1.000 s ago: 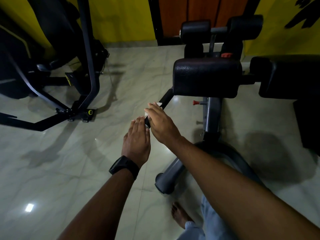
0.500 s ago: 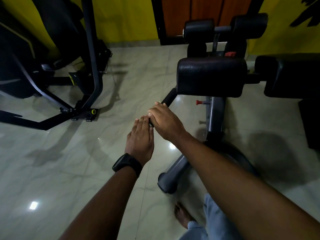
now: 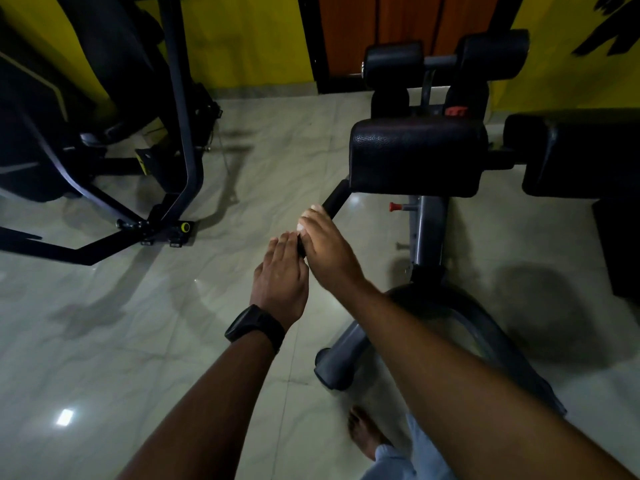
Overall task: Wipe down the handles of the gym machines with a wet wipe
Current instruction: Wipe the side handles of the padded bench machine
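Dim indoor view; the padded machine (image 3: 415, 157) was almost black. Left of it, the glossy floor (image 3: 214, 341) showed soft shadows and one small white glare spot. Edges bowed from the wide lens.

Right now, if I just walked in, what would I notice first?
Two hands meet mid-picture: the right hand grips a black handle with a white wipe, the left hand lies flat beside it. A big black pad sits just behind, before bright yellow walls.
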A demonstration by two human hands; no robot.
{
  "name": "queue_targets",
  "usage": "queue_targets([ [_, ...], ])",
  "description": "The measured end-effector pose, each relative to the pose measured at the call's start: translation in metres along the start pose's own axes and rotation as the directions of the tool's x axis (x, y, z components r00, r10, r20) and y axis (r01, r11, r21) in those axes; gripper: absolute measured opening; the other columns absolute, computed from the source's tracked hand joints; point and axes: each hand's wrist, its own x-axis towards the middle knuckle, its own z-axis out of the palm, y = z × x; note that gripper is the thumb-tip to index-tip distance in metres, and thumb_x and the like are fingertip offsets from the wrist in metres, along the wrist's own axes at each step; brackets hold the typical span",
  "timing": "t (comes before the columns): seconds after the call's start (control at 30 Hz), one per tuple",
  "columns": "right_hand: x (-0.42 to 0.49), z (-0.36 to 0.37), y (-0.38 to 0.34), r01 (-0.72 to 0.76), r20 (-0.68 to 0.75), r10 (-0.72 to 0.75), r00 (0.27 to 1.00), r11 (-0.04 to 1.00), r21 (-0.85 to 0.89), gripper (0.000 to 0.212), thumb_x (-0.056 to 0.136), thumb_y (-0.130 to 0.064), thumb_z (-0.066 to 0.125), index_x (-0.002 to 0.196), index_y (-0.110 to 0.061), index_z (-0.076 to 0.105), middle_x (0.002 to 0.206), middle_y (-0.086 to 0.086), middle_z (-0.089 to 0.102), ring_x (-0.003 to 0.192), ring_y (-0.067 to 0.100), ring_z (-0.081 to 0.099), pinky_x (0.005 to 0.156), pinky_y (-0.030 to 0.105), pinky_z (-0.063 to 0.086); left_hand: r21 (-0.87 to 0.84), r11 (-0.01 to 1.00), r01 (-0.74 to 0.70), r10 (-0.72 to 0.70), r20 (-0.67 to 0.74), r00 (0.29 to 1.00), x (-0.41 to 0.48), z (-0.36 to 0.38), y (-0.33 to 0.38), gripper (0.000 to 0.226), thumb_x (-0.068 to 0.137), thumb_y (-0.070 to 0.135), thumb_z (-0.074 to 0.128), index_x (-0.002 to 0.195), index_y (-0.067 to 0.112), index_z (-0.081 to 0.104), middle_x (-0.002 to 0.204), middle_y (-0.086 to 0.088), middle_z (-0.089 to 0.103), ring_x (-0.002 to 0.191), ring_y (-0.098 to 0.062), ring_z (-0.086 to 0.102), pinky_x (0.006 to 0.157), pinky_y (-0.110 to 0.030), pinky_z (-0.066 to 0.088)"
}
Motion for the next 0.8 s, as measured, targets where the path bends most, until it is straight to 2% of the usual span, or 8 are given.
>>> queue_targets([
  [0.1, -0.017, 0.014, -0.011, -0.099, -0.136, 0.109, 0.985, 0.992, 0.082, 0.047, 0.106, -0.017, 0.04, 0.149, 0.002, 0.038, 0.159, 0.019, 0.031, 0.15, 0.027, 0.023, 0.121, 0.028, 0.021, -0.005, 1.0, -0.018, 0.018, 0.012, 1.0, -0.001, -0.001, -0.002, 0.052, 0.108, 0.027, 0.025, 0.159, 0.017, 0.018, 0.166, -0.003, 0.02, 0.154, -0.021, 0.012, 0.122, -0.044, 0.022],
  [0.2, -0.011, 0.013, -0.019, -0.234, -0.085, 0.251, 0.964, 0.956, 0.175, 0.05, 0.107, -0.016, 0.042, 0.154, -0.004, 0.031, 0.163, 0.014, 0.02, 0.152, 0.024, 0.019, 0.12, 0.028, 0.022, -0.007, 1.0, -0.03, 0.031, 0.033, 0.999, 0.0, -0.002, -0.004, 0.053, 0.108, 0.027, 0.024, 0.159, 0.017, 0.016, 0.166, -0.003, 0.017, 0.154, -0.021, 0.009, 0.122, -0.043, 0.02],
  [0.3, -0.008, 0.009, -0.022, -0.297, -0.107, 0.322, 0.941, 0.935, 0.196, 0.048, 0.107, -0.019, 0.043, 0.152, -0.007, 0.036, 0.163, 0.012, 0.023, 0.148, 0.027, 0.029, 0.116, 0.036, 0.035, 0.014, 0.999, -0.044, 0.043, 0.03, 0.999, -0.003, -0.001, -0.005, 0.054, 0.108, 0.027, 0.024, 0.16, 0.017, 0.013, 0.167, -0.002, 0.013, 0.154, -0.02, 0.007, 0.121, -0.044, 0.021],
  [0.4, -0.007, 0.006, -0.03, -0.414, -0.106, 0.449, 0.887, 0.876, 0.248, 0.046, 0.107, -0.022, 0.042, 0.152, -0.011, 0.037, 0.153, 0.015, 0.043, 0.132, 0.031, 0.052, 0.103, 0.036, 0.045, 0.013, 0.999, -0.04, 0.04, 0.025, 0.999, -0.003, 0.001, -0.005, 0.054, 0.108, 0.026, 0.024, 0.16, 0.016, 0.01, 0.168, -0.003, 0.011, 0.155, -0.02, 0.007, 0.122, -0.045, 0.023],
  [0.5, -0.003, 0.004, -0.036, -0.525, -0.011, 0.572, 0.82, 0.761, 0.382, 0.044, 0.108, -0.025, 0.035, 0.15, -0.01, 0.036, 0.135, 0.018, 0.059, 0.123, 0.032, 0.057, 0.101, 0.035, 0.046, 0.004, 0.999, -0.053, 0.052, 0.035, 0.998, -0.003, 0.002, -0.006, 0.056, 0.108, 0.023, 0.026, 0.16, 0.015, 0.008, 0.168, -0.003, 0.009, 0.155, -0.021, 0.005, 0.122, -0.046, 0.022],
  [0.63, 0.01, 0.004, -0.034, -0.597, 0.083, 0.708, 0.701, 0.52, 0.61, 0.04, 0.108, -0.025, 0.034, 0.143, -0.011, 0.048, 0.136, 0.013, 0.059, 0.125, 0.028, 0.056, 0.104, 0.036, 0.046, -0.024, 0.999, -0.045, 0.046, 0.028, 0.999, -0.001, 0.003, -0.007, 0.054, 0.109, 0.026, 0.025, 0.16, 0.016, 0.011, 0.167, -0.003, 0.012, 0.155, -0.021, 0.007, 0.123, -0.045, 0.021],
  [0.73, 0.015, 0.005, -0.028, -0.609, 0.174, 0.77, 0.614, 0.322, 0.725, 0.038, 0.108, -0.029, 0.036, 0.138, -0.014, 0.055, 0.13, 0.009, 0.061, 0.108, 0.023, 0.06, 0.086, 0.032, 0.05, -0.032, 0.999, -0.041, 0.042, 0.023, 0.999, 0.001, 0.004, -0.008, 0.054, 0.109, 0.026, 0.026, 0.16, 0.017, 0.011, 0.167, -0.002, 0.013, 0.154, -0.02, 0.007, 0.122, -0.045, 0.022],
  [0.8, 0.014, 0.007, -0.027, -0.6, 0.21, 0.773, 0.598, 0.259, 0.757, 0.037, 0.108, -0.028, 0.037, 0.136, -0.014, 0.056, 0.129, 0.008, 0.062, 0.105, 0.02, 0.06, 0.086, 0.032, 0.051, -0.039, 0.998, -0.039, 0.04, 0.024, 0.999, 0.001, 0.005, -0.009, 0.054, 0.109, 0.026, 0.026, 0.16, 0.017, 0.01, 0.167, -0.002, 0.013, 0.154, -0.021, 0.007, 0.122, -0.045, 0.022],
])
